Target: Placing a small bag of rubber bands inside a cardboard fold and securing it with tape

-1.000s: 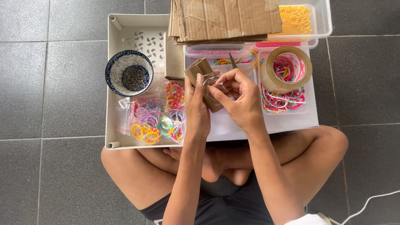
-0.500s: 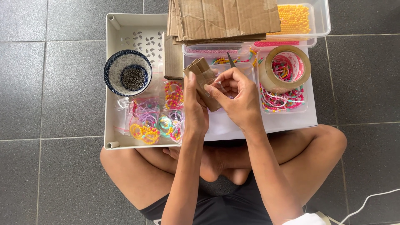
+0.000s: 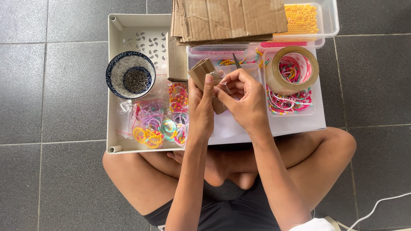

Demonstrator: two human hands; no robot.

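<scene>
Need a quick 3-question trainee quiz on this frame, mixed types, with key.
1. True or false: the left hand grips the folded cardboard piece.
2. What sits on the clear box of bead strings at right? A) brown tape roll B) scissors C) a cup
3. What does the patterned bowl in the white tray hold?

Key
1. True; the right hand works at it too.
2. A, the tape roll.
3. A heap of small dark metal bits; their kind cannot be told.

Grey tiled floor (image 3: 55, 85) carries a white tray (image 3: 114, 85), left of the fingers (image 3: 208, 85), and the seated person's crossed legs.
</scene>
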